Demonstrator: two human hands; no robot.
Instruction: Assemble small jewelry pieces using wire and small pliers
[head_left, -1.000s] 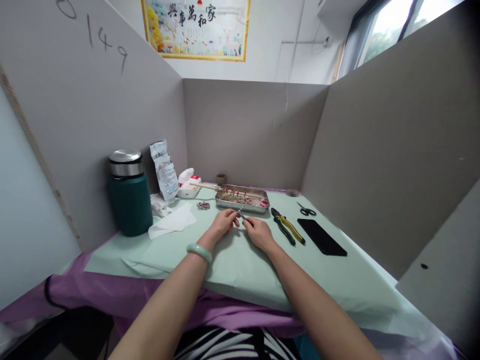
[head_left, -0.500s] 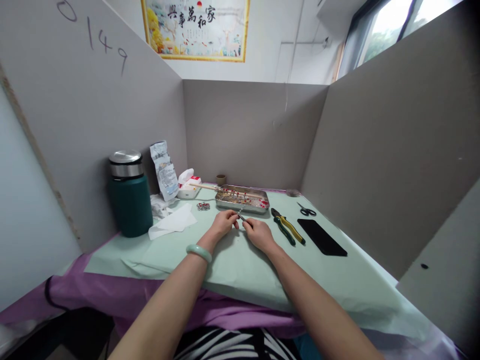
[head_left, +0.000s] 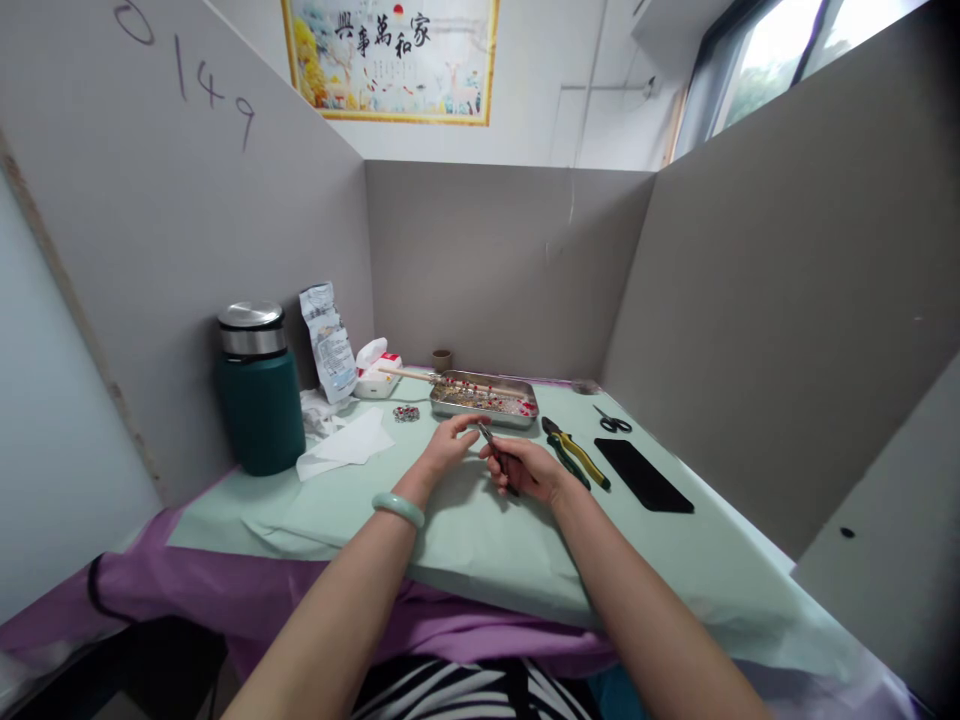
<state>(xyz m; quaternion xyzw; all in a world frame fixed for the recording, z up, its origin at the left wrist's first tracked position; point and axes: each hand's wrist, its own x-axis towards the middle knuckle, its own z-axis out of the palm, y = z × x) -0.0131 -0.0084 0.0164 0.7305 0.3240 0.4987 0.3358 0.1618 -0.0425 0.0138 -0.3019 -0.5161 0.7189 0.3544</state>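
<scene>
Small pliers point(head_left: 492, 446), just in front of the tray point(head_left: 517, 420), are held in the right hand point(head_left: 529, 467). The left hand point(head_left: 448, 446) is beside their tip; whether it holds anything cannot be told. Risk: a nipped left hand, should the pliers slip or close too near.

Read 0149 point(head_left: 179, 68) in large, thin, dark handwriting on the left panel point(head_left: 247, 230), stepping downward to the right. Found five big black characters point(head_left: 383, 30) on the poster point(head_left: 390, 75): 興, 事, 萬, 和, 家, going from left to right at uneven heights. Saw smaller lines point(head_left: 393, 87) below them, too tiny to make out. Spotted print point(head_left: 334, 355) on the pouch point(head_left: 328, 340), likewise too small to read. Could not decipher the red marking point(head_left: 391, 357) on the tissue pack point(head_left: 377, 380).
</scene>
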